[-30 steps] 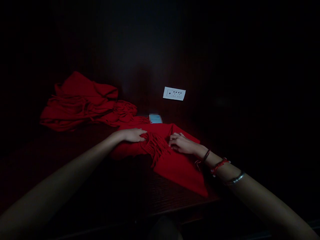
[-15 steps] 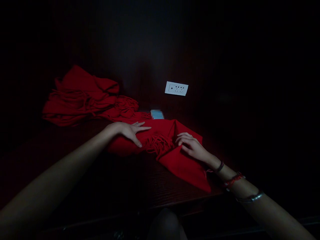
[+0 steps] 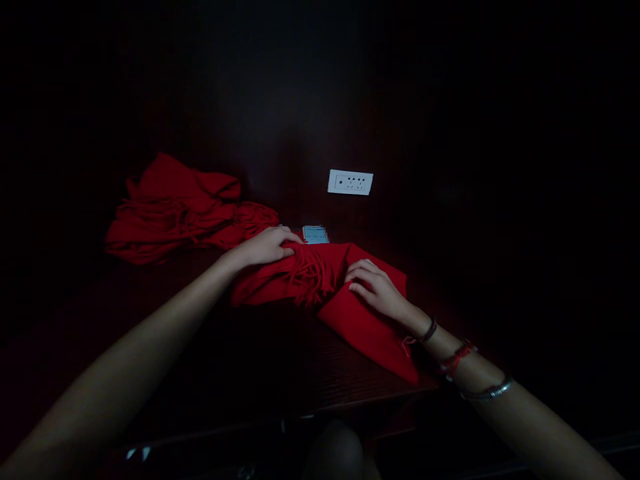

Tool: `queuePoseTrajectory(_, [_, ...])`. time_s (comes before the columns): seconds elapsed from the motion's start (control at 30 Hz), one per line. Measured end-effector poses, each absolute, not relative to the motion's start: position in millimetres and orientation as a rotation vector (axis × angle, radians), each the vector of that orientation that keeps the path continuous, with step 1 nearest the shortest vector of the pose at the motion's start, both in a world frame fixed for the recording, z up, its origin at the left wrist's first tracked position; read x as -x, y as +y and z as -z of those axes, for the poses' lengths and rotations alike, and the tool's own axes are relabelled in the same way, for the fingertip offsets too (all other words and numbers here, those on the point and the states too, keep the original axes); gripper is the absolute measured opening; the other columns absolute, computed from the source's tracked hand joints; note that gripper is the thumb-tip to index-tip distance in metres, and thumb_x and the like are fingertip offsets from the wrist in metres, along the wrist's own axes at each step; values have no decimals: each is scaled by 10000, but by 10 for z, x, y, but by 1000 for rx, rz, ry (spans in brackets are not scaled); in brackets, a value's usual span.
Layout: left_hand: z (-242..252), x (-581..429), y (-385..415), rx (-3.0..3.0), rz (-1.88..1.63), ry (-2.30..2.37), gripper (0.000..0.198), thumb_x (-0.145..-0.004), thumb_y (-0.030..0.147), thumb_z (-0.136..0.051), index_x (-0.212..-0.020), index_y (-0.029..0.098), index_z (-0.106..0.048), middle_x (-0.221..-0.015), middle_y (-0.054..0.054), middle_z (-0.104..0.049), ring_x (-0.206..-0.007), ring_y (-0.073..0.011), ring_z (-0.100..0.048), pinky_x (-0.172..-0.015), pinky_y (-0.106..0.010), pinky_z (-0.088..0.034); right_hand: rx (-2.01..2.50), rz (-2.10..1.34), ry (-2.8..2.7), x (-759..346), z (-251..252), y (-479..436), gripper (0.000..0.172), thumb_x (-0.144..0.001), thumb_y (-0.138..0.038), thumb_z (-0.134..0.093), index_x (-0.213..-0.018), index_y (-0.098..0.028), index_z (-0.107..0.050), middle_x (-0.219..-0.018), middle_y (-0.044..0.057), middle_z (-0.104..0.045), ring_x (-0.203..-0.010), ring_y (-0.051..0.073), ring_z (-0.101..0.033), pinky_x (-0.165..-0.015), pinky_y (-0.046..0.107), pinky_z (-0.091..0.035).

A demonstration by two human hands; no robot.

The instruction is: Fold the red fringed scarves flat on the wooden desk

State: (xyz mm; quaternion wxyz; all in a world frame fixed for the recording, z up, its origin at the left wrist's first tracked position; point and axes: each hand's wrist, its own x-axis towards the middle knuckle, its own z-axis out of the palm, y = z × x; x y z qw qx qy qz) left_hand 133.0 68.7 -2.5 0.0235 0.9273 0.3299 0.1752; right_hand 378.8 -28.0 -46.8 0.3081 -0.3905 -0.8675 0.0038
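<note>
A red fringed scarf (image 3: 360,320) lies folded on a dark wooden table (image 3: 325,380) in a dim room. My left hand (image 3: 265,245) rests on the scarf's far left part with its fingers curled over the cloth. Lying on the scarf's right half beside the tassels (image 3: 305,277), my right hand (image 3: 377,288) has its fingers bent and pressed on the fabric. Several bracelets sit on my right wrist.
A heap of more red fringed scarves (image 3: 175,210) lies at the back left of the table. A white wall socket (image 3: 350,182) is on the dark back panel. A small light-coloured card or phone (image 3: 315,234) lies behind the scarf.
My left hand has moved from lying flat with spread fingers to the scarf's far edge, fingers now curled over the cloth. My right hand stayed on the right half.
</note>
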Motion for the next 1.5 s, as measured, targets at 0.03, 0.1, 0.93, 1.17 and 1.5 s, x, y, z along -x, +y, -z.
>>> queuePoseTrajectory(0.03, [-25, -1392, 672, -2859, -614, 1005, 276, -718, 217, -434, -951, 181, -577, -919, -20, -559, -840, -140, -496, -780, -228, -342, 1028, 3, -2257, -3789, 473, -283, 100, -779, -219, -443, -789, -184, -535, -902, 58, -485, -887, 161, -448, -800, 328, -355])
queuePoseTrajectory(0.1, [-63, -1579, 626, -2831, -688, 974, 241, -697, 215, -469, -905, 173, -583, -874, -19, -559, -802, -137, -498, -741, -222, -354, 1016, 31, -2181, -3803, 492, -292, 85, -769, -205, -451, -775, -184, -534, -954, 67, -445, -930, 167, -432, -815, 325, -354])
queuePoseTrajectory(0.93, [158, -1652, 706, -2643, -377, 885, 362, -592, 200, -523, -951, 168, -493, -905, -6, -548, -802, -140, -504, -705, -224, -374, 1081, -115, -2231, -3873, 560, -350, 117, -800, -217, -397, -838, -185, -504, -849, 50, -554, -821, 148, -505, -739, 288, -394])
queuePoseTrajectory(1.17, [-303, -1077, 619, -2696, -218, 1352, 419, -604, 287, -543, -1007, 172, -518, -971, -40, -567, -837, -168, -514, -717, -225, -373, 1051, -130, -2263, -3566, 507, -270, 269, -759, -252, -472, -1016, -177, -500, -996, 70, -550, -934, 157, -488, -822, 327, -378])
queuePoseTrajectory(1.5, [-271, -1353, 445, -2697, -508, 1220, 357, -565, 303, -604, -882, 154, -536, -798, -27, -587, -724, -162, -532, -623, -232, -393, 1336, -254, -1961, -3050, 155, 83, 240, -650, -279, -573, -861, -167, -599, -759, 40, -626, -659, 157, -559, -609, 272, -419])
